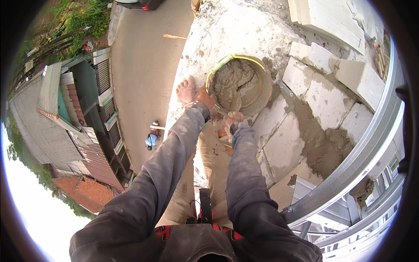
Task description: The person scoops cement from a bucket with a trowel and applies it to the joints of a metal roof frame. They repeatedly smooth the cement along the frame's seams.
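Note:
A round bucket (264, 89) with a yellow-green handle (251, 58) stands on the mortar-smeared wall top in front of me. Wet grey mortar (233, 81) fills much of it, with a smoother, wetter patch toward the right. My left hand (205, 99) is closed at the bucket's left side, next to my bare foot (185, 89). At the near rim my right hand (234, 117) is also closed, its fingertips against the edge. Both forearms reach down in dusty grey sleeves.
Pale blocks (321, 102) lie right of the bucket, with wet mortar (325, 150) spread between them. A curved-looking metal beam (349, 170) runs along the right. Far below on the left lie a road (142, 70), a person in blue (151, 139) and roofed houses (43, 113).

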`<state>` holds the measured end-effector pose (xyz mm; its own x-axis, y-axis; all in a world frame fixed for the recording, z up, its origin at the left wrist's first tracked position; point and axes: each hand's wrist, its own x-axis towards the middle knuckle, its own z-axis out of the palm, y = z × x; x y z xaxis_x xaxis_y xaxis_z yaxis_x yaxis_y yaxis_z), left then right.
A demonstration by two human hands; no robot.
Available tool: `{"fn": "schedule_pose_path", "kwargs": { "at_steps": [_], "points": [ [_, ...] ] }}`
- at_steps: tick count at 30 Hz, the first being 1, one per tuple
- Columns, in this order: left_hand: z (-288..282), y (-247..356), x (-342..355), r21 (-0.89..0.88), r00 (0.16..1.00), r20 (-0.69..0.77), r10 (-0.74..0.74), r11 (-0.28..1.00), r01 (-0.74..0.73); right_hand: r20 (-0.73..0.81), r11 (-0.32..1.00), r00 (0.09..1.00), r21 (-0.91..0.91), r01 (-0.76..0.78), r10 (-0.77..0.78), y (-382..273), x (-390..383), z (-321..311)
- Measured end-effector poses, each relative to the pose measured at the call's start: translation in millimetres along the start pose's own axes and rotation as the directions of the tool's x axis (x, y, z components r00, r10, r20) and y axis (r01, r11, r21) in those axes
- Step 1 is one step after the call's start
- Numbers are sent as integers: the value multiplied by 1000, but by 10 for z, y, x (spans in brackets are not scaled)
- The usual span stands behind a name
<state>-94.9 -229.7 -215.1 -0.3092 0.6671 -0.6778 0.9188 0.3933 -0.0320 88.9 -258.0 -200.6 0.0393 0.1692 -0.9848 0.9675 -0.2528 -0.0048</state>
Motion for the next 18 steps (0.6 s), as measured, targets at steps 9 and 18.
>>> {"fn": "schedule_pose_path", "kwargs": {
  "at_steps": [9, 18],
  "points": [
    [-323, 79, -69, -77, 996, 83, -8, 997, 14, 42, 999, 999, -47, -26, 28, -587, -168, -485],
    [-72, -1, 312, -462, 977, 149, 155, 884, -70, -62, 661, 997, 751, 11, 54, -433, 422, 145]
  ]
}}
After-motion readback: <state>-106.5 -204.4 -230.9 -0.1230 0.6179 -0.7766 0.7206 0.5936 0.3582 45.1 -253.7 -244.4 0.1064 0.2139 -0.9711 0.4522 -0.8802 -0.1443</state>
